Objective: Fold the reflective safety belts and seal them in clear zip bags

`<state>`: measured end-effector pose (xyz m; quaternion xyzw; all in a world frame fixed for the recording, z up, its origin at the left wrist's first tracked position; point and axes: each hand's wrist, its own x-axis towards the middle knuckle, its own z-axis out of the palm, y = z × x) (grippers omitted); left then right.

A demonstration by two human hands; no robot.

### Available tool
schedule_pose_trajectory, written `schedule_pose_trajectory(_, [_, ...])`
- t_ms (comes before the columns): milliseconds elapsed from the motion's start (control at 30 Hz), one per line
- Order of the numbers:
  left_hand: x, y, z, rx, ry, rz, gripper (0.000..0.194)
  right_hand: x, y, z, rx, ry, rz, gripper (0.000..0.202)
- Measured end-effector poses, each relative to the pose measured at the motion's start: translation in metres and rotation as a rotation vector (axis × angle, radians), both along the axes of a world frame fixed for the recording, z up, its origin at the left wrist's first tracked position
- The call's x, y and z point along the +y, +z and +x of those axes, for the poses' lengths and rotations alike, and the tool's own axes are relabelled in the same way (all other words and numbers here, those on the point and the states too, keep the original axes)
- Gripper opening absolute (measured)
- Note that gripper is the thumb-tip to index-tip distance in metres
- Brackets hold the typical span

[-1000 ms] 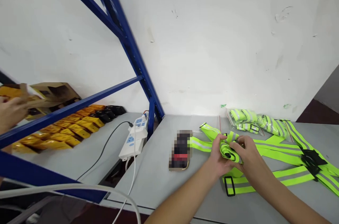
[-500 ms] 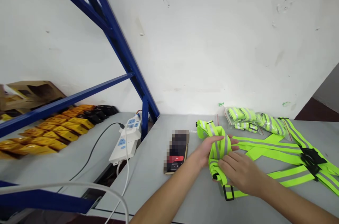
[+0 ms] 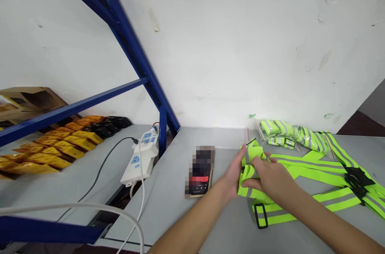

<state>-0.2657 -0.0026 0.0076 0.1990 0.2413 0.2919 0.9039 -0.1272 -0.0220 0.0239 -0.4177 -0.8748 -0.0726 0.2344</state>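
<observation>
Gripping folded neon strap (image 3: pixel 254 153) — L hand (image 3: pixel 235 172) & R hand (image 3: pixel 267 174) both closed on it.

1. The folded strap (image 3: pixel 249 190) hides part of your left hand (image 3: pixel 233 174).
2. Blocky blur obscures the phone (image 3: pixel 202 170).
3. On your left, the edge crops the box (image 3: pixel 37 99); on your right, loose straps (image 3: pixel 374 202).

Your single view comes from your head, close above the tabletop (image 3: pixel 168 174), facing forward and down, tilted enough that the wall (image 3: pixel 228 45) fills its upper half; your forearms enter from the bottom edge, within arm's reach.
</observation>
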Motion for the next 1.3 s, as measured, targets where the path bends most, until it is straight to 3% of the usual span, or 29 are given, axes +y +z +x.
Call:
schedule_pose_trajectory(67, [-0.001,-0.003,-0.003,-0.028,0.036,0.015,0.069,0.002,0.003,-0.005,-0.018,-0.029,0.142,0.045])
schedule_pose_trajectory(200, [-0.006,-0.009,-0.008,-0.037,0.086,0.060,0.048,0.004,0.012,-0.005,0.023,-0.055,0.339,0.045])
schedule_pose_trajectory(300, [-0.006,-0.007,-0.006,-0.048,0.102,0.075,0.034,0.003,0.014,0.002,0.102,0.019,0.458,0.043])
schedule_pose_trajectory(367, [-0.005,-0.004,-0.003,-0.058,0.117,0.065,0.034,0.002,0.015,0.008,0.166,0.064,0.488,0.042])
schedule_pose_trajectory(467, [-0.001,-0.002,0.002,-0.101,0.159,0.047,0.048,-0.002,0.016,0.017,0.179,0.132,0.431,0.040])
schedule_pose_trajectory(600, [0.000,-0.003,0.002,-0.203,0.205,0.061,0.054,-0.014,0.007,0.023,0.022,0.202,0.350,0.036])
schedule_pose_trajectory(733, [-0.001,-0.004,-0.002,-0.209,0.121,0.077,0.057,-0.022,-0.008,0.031,-0.059,0.230,0.345,0.035])
schedule_pose_trajectory(933, [-0.001,-0.004,-0.003,-0.067,-0.008,0.073,0.035,-0.018,-0.004,0.048,-0.050,0.330,0.185,0.033])
schedule_pose_trajectory(1067, [0.001,-0.002,-0.001,0.087,-0.014,0.077,0.039,-0.018,0.000,0.055,0.010,0.353,0.093,0.035])
schedule_pose_trajectory(1300, [0.006,0.001,0.003,0.089,0.176,0.033,0.033,-0.027,0.004,0.050,-0.053,0.345,0.167,0.041])
